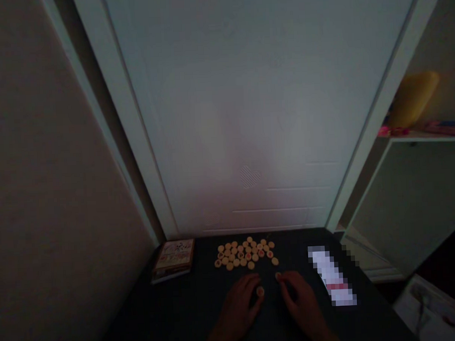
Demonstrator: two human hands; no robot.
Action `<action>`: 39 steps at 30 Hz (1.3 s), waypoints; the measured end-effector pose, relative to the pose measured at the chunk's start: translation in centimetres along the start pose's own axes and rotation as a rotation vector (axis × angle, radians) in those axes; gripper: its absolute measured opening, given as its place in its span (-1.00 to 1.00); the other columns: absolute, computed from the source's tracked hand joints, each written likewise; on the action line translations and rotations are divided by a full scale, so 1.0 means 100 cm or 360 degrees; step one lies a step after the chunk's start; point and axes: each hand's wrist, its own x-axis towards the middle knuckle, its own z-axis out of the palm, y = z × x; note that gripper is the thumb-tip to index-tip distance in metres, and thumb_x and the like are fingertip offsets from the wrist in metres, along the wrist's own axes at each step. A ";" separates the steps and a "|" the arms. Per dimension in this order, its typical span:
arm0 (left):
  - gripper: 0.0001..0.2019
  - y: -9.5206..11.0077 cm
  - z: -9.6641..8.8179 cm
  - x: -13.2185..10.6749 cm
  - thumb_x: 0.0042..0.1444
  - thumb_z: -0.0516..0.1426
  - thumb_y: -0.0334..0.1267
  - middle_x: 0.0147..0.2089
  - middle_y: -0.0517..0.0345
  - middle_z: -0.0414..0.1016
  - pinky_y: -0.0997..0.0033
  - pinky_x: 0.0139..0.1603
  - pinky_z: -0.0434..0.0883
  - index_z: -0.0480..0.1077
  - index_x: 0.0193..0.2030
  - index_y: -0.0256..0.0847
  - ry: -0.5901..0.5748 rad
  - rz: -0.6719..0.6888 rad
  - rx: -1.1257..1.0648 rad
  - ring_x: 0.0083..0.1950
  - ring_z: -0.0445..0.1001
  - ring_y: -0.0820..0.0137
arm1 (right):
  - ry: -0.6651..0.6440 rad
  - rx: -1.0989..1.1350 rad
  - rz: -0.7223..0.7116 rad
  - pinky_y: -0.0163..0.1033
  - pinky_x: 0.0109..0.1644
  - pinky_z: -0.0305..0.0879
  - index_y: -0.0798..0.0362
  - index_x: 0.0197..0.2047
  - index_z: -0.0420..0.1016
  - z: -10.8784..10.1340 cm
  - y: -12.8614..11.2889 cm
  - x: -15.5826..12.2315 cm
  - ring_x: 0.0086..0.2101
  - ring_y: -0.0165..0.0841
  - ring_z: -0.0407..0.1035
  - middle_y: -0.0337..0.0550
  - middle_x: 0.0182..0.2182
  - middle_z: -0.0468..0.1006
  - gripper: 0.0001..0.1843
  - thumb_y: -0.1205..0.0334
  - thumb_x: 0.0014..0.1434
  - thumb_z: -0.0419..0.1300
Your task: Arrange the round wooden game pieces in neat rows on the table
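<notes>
One dark bench (pixel 173 313) is set against a white door (pixel 247 114), with a shelf (pixel 422 138) at right. Round game pieces (pixel 246 252) are clustered just ahead of the hands, which are kept apart, a single piece pinched in the left hand (pixel 237 311) and another in the right hand (pixel 299 303). A box (pixel 174 258) is placed left of the cluster, a blurred white object (pixel 332 275) right.
</notes>
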 end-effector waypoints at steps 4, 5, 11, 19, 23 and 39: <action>-0.81 0.001 0.000 0.009 0.27 0.11 -0.28 0.01 0.07 0.55 0.24 0.09 0.47 0.49 -0.03 -0.06 -0.0082 -0.0037 -0.0119 0.03 0.52 0.24 | 0.0007 0.0053 0.0033 -0.16 -0.01 0.46 -0.06 -0.13 0.56 0.021 -0.024 -0.002 -0.17 -0.24 0.56 -0.14 -0.22 0.66 -0.82 0.20 0.30 0.13; -0.83 0.001 0.000 0.010 0.27 0.11 -0.29 -0.03 0.08 0.56 0.27 0.06 0.46 0.50 -0.08 -0.07 -0.0108 -0.0039 -0.0164 0.01 0.52 0.24 | -0.0008 0.0066 0.0062 -0.18 -0.04 0.46 -0.06 -0.13 0.57 0.025 -0.027 -0.002 -0.19 -0.24 0.56 -0.14 -0.23 0.66 -0.82 0.21 0.30 0.13; -0.79 -0.012 -0.006 0.011 0.23 0.17 -0.13 -0.21 0.18 0.67 0.39 -0.14 0.49 0.55 -0.07 -0.08 -0.0133 -0.0388 -0.0668 -0.21 0.58 0.31 | -0.0079 0.0147 0.0267 -0.22 -0.10 0.46 -0.03 -0.14 0.59 0.035 -0.029 0.004 -0.21 -0.24 0.56 -0.11 -0.24 0.67 -0.78 0.15 0.30 0.12; -0.66 -0.017 -0.015 0.013 0.26 0.12 0.00 0.09 0.15 0.63 0.25 0.20 0.42 0.52 0.08 -0.04 -0.0076 -0.0605 -0.1044 0.12 0.55 0.24 | -0.0200 0.0350 0.0361 -0.24 -0.19 0.46 -0.02 -0.15 0.60 0.044 -0.035 0.015 -0.29 -0.25 0.56 -0.11 -0.29 0.68 -0.71 0.02 0.31 0.11; -0.68 -0.014 -0.011 0.010 0.30 0.08 0.02 -0.03 0.10 0.67 0.34 0.06 0.49 0.47 0.01 -0.12 0.0001 -0.0634 -0.1070 0.00 0.61 0.29 | -0.0145 0.0399 0.0402 -0.24 -0.18 0.48 -0.03 -0.13 0.59 0.049 -0.033 0.011 -0.27 -0.24 0.57 -0.08 -0.26 0.69 -0.69 -0.02 0.29 0.13; -0.78 -0.015 -0.011 0.010 0.27 0.15 -0.06 -0.19 0.17 0.68 0.39 -0.03 0.51 0.54 -0.17 -0.12 -0.0100 -0.0551 -0.1024 -0.13 0.62 0.32 | -0.0250 0.0460 0.0442 -0.33 -0.31 0.41 0.01 -0.24 0.55 0.052 -0.031 0.008 -0.38 -0.32 0.52 -0.16 -0.39 0.64 -0.71 -0.04 0.25 0.18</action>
